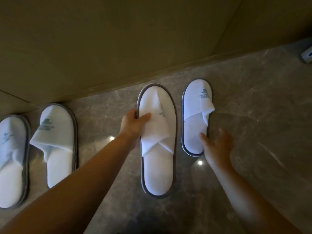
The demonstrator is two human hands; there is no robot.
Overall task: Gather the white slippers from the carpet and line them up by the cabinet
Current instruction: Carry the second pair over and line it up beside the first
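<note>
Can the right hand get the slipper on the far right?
Probably yes. The right hand is open beside that slipper, its fingertips already at the heel end, and nothing lies between them on the floor.

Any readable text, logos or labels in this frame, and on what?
No text is legible.
Far-left slipper: green logo, blurred.
Second slipper: green logo, blurred.
Slipper held by the left hand: faint mark, mostly folded under.
Rightmost slipper: green logo with lettering, too blurred.

Floor (253, 115): grey marble, polished, showing two bright light reflections (112, 138). Small white-and-blue object (307, 56) at far right edge, cropped.
</note>
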